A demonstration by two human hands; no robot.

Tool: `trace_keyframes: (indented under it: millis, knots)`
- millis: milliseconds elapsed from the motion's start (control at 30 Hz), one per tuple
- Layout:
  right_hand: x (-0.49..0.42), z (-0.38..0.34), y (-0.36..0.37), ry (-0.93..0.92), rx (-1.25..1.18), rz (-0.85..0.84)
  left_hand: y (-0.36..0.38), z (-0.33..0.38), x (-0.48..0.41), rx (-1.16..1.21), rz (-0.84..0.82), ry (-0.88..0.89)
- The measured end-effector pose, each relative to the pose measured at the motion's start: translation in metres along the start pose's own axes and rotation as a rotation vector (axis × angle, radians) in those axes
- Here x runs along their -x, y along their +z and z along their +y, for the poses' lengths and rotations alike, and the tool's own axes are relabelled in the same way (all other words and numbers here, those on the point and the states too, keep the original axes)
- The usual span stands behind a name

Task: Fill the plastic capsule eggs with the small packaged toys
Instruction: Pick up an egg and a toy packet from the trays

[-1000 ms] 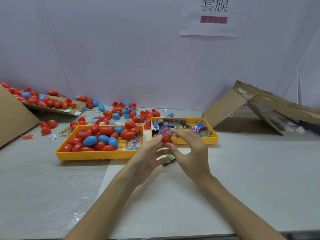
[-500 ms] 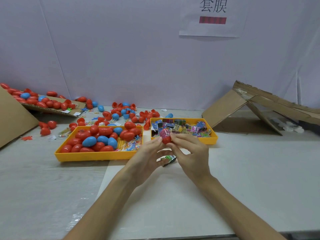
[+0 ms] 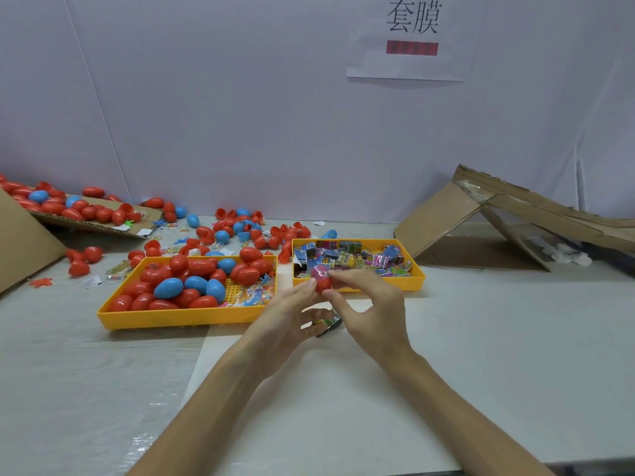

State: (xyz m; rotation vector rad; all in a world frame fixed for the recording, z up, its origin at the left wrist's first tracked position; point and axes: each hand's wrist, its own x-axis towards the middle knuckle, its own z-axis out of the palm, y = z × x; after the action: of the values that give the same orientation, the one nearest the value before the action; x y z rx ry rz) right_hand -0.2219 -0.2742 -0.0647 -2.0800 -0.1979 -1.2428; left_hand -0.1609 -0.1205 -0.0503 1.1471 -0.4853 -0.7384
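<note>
L fingers [image 3: 309, 286] and R fingers [image 3: 343, 276] meet on one red capsule egg [image 3: 323, 285], grasping it from both sides. L hand [image 3: 285, 321] pinches its left flank w/ the fingertips. R hand [image 3: 371, 310] nips it btwn thumb below and index above. A pink toy pkt [image 3: 319, 271] sits at the egg's top, partly in; can't tell how deep. Egg is held up off the worktop [image 3: 498, 355], in front of the near-left corner of the R yellow tray [image 3: 417, 281]. Under the hands a green-black toy pkt [image 3: 328, 325] shows btwn the L lower fingers and the R palm. Held or lying on the worktop: can't tell.

Outward: the R yellow tray is just behind the hands, full of small printed toy pkts [image 3: 357, 257]. L yellow tray [image 3: 178, 319] is just beside it, narrow gap btwn. It's heaped w/ red eggs [image 3: 202, 266] plus a few blue eggs [image 3: 168, 287], w/ clear-wrapped bits [image 3: 256, 295] in its right end. Behind both trays, loose eggs and egg halves [image 3: 240, 231] lie scattered on the worktop.

Far left, a cardboard flap [image 3: 103, 223] carries more eggs, w/ a cardboard panel [image 3: 24, 242] at the edge. Far right, a collapsed cardboard box [image 3: 453, 214]. On the white wall [image 3: 240, 97], a paper sign [image 3: 412, 63] w/ two printed characters and a red bar.
</note>
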Motion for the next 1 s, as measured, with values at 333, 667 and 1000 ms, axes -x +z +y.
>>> trace_keyframes:
  millis: [333, 667, 1000]
  knots:
    - [-0.002, 0.004, -0.003, 0.151, -0.053, -0.039, 0.003, -0.004, -0.002, -0.217, 0.107, 0.123]
    - [0.000, 0.004, 0.001, 0.100, 0.005, -0.122, 0.005, -0.008, -0.004, -0.331, 0.147, 0.192]
    - [0.002, -0.001, 0.005, 0.051, 0.143, -0.136, 0.010, -0.007, -0.002, -0.384, 0.087, 0.239]
